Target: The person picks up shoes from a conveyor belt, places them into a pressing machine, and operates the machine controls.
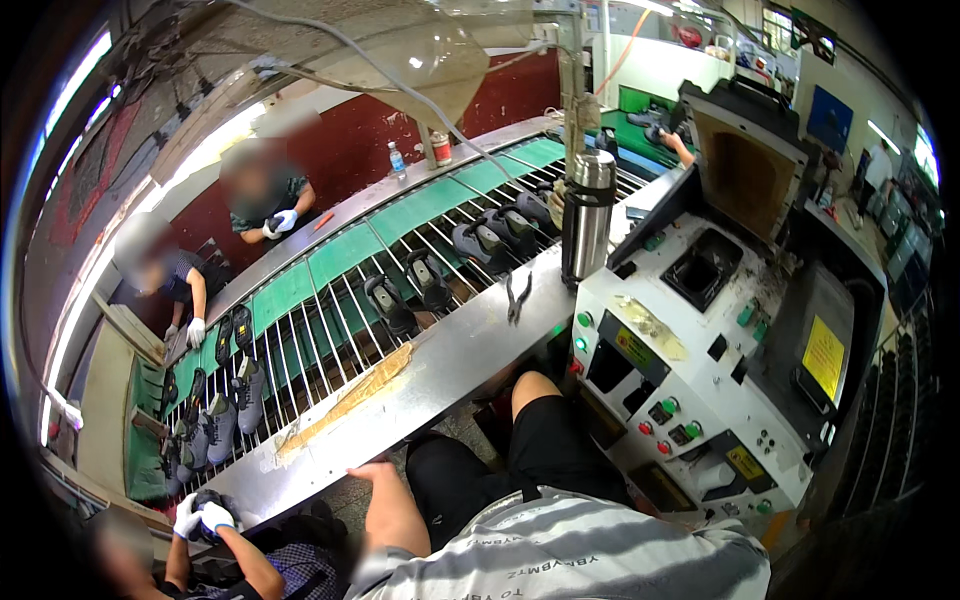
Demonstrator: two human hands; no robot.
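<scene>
My left hand [372, 470] rests at the near edge of the metal ledge [450, 385]. Its fingers look stretched out along the edge, and nothing shows in them. My right hand does not appear. On the ledge, right of my left hand, lie dark-handled pliers [518, 298] with their handles apart. A steel thermos [589, 215] stands upright beyond them. Past the ledge runs a rack of metal rods, where dark shoes [388, 303] sit in pairs. More grey shoes [222, 425] stand at the left end.
A white control machine [640, 310] with buttons and a raised lid [745, 165] stands to my right. Co-workers wear gloves: two across the line [284, 220], one near left holding a shoe [203, 515]. Another person's hand [680, 148] shows at the far right. A bottle [397, 158] stands on the far ledge.
</scene>
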